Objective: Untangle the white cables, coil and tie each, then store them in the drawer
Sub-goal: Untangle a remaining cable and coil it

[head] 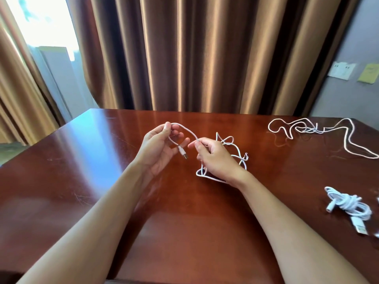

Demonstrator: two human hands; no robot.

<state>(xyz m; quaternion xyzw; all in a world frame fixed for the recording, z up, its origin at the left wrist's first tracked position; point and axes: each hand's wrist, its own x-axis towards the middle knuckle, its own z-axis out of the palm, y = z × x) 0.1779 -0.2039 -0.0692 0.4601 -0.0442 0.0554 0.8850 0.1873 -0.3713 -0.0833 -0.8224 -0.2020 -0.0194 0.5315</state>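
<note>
Containers: we see none in view; every cable lies on or hangs over the surface (61, 191), a glossy reddish-brown top.
Left hand: our left hand (162, 146) is raised above the surface, palm turned toward us, thumb and forefinger pinching the top of a loop in the thin white cable (185, 129); the other fingers are loosely curled.
USB plug: the cable's short end drops from that pinch across the left palm and ends in a USB plug (183, 154), hanging free between the two hands.
Right hand: our right hand (215, 158) is seen from the back, fingers curled, thumb and forefinger pinching the same cable just beside the left hand.
Tangle: past the right hand the cable runs into a loose tangle (235, 152), partly hidden behind the hand and wrist, its lower loops resting on the surface.
Second cable: a thicker white cable (320, 130) sprawls uncoiled at the far right of the surface, well apart from the hands.
Coiled cable: a bundled white cable (348, 206) with its plug sticking out lies near the right edge.
Backdrop: brown curtains (194, 58) hang behind the surface.
</note>
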